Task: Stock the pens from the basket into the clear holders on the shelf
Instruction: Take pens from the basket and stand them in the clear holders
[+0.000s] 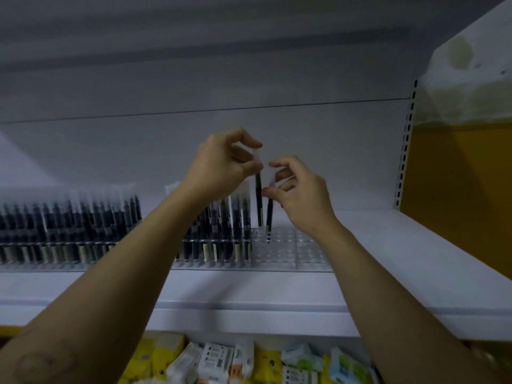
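I am watching the left hand (pixel 221 164) pinching a dark pen (pixel 259 198) upright over the clear holder (pixel 291 250). The right hand (pixel 300 196) is pinching a second pen (pixel 269 217), whose tip is sitting in the holder's unfilled right part, just beside its filled rows (pixel 221 231).

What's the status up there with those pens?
Left hand pinches one pen, above the clear holder. Right hand pinches another pen, tip in a slot. Nothing blocking.
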Tool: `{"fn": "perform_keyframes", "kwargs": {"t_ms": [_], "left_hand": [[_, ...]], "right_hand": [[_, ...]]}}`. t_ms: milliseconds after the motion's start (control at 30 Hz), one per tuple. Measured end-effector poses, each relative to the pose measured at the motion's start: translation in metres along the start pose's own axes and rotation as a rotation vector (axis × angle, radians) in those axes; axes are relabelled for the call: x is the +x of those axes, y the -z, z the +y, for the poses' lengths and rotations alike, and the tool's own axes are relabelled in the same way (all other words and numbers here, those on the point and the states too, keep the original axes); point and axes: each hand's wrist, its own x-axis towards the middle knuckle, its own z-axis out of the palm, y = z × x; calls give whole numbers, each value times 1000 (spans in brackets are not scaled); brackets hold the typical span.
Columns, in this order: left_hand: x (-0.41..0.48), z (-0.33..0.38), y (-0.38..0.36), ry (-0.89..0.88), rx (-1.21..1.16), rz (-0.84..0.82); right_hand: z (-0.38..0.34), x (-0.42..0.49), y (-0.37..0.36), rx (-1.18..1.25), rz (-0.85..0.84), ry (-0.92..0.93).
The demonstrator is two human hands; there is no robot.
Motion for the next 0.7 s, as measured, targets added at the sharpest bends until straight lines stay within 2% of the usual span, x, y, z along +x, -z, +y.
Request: {"fn": "perform_keyframes", "kwargs": {"t_ms": [233, 433, 700], "left_hand": [[1, -1, 6, 44, 9, 1], [4, -3, -6, 75, 122, -129], [10, -6, -8, 96, 175, -162]], "right_hand": [[3, -9, 0, -21, -66, 29], [0, -12, 3, -74, -57, 76], [2, -14, 2, -135, -116, 46]]}}
